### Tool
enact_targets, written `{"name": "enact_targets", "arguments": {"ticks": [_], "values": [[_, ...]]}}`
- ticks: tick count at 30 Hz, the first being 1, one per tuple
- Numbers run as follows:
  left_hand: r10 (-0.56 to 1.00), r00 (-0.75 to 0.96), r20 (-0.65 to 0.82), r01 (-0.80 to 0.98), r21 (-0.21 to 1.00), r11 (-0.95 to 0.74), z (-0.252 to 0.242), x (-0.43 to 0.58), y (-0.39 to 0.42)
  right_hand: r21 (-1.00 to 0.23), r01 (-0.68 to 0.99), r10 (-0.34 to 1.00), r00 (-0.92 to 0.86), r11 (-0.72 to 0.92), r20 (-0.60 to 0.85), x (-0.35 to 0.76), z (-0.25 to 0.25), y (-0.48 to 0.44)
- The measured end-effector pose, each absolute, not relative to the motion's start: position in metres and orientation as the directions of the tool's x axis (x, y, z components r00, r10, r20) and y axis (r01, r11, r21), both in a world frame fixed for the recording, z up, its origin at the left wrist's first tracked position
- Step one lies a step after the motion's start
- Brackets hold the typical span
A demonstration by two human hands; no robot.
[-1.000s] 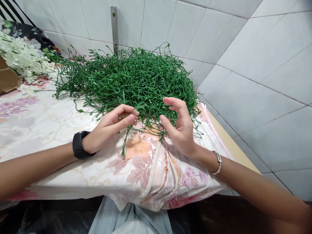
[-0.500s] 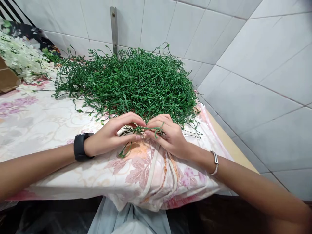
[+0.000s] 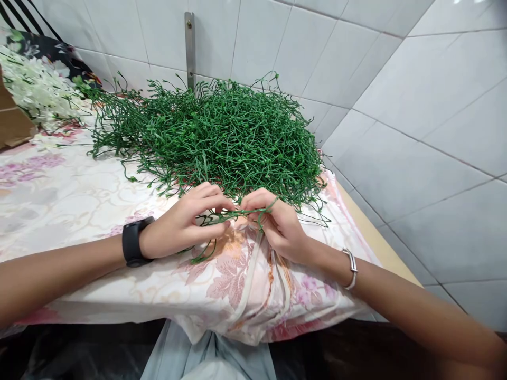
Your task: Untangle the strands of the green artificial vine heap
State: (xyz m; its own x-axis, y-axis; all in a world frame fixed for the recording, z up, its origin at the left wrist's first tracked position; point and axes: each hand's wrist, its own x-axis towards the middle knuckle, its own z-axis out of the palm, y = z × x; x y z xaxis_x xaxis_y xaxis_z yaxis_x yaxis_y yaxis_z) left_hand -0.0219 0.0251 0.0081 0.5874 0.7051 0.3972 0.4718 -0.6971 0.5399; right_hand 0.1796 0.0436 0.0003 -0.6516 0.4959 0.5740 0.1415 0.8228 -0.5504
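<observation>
Between my two hands stretches a small bunch of green artificial flower stems (image 3: 237,214), thin and wiry, with loose ends hanging below my left palm. My left hand (image 3: 190,219), with a black watch on its wrist, is curled round the stems, thumb below and fingers above. My right hand (image 3: 279,221) pinches the other end, where short green tips stick out past its fingers. Parts of the stems are hidden behind my fingers. Just beyond both hands lies a large tangled heap of similar green stems (image 3: 229,137).
White artificial flowers (image 3: 47,89) lie at the far left, beside a brown cardboard box (image 3: 13,119). A floral tablecloth (image 3: 79,211) covers the table and bunches at the front edge. Tiled walls (image 3: 428,126) rise behind and to the right, with a metal strip (image 3: 190,50) on one.
My hands have moved slightly apart, exposing more of the stems between them. My right fingers have shifted a little to the right. The heap stays as it was.
</observation>
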Motion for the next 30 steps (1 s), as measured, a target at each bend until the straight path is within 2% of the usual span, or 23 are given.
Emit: {"name": "enact_targets", "arguments": {"ticks": [4, 7, 11, 15, 22, 30], "values": [[0.700, 0.552, 0.452, 0.455, 0.541, -0.708, 0.0092, -0.0229, 0.0244, -0.595, 0.177, 0.543, -0.659, 0.784, 0.520, 0.1799, 0.0004, 0.0424], [0.699, 0.550, 0.456, 0.397, 0.594, -0.700, 0.0104, -0.0227, 0.0241, -0.622, 0.202, 0.586, -0.632, 0.756, 0.507, 0.1807, 0.0002, 0.0418], [0.711, 0.540, 0.450, 0.372, 0.630, -0.681, 0.0095, -0.0225, 0.0244, -0.627, 0.182, 0.578, -0.633, 0.758, 0.515, 0.1816, 0.0017, 0.0416], [0.719, 0.493, 0.489, 0.375, 0.627, -0.683, 0.0066, -0.0228, 0.0245, -0.556, 0.205, 0.541, -0.636, 0.806, 0.550, 0.1817, 0.0055, 0.0417], [0.732, 0.489, 0.475, 0.401, 0.622, -0.672, 0.0057, -0.0213, 0.0243, -0.373, 0.346, 0.508, -0.623, 0.861, 0.595, 0.1802, 0.0088, 0.0400], [0.749, 0.452, 0.484, 0.448, 0.604, -0.660, 0.0061, -0.0195, 0.0189, -0.315, 0.346, 0.459, -0.515, 0.884, 0.724, 0.1806, 0.0080, 0.0346]]}}
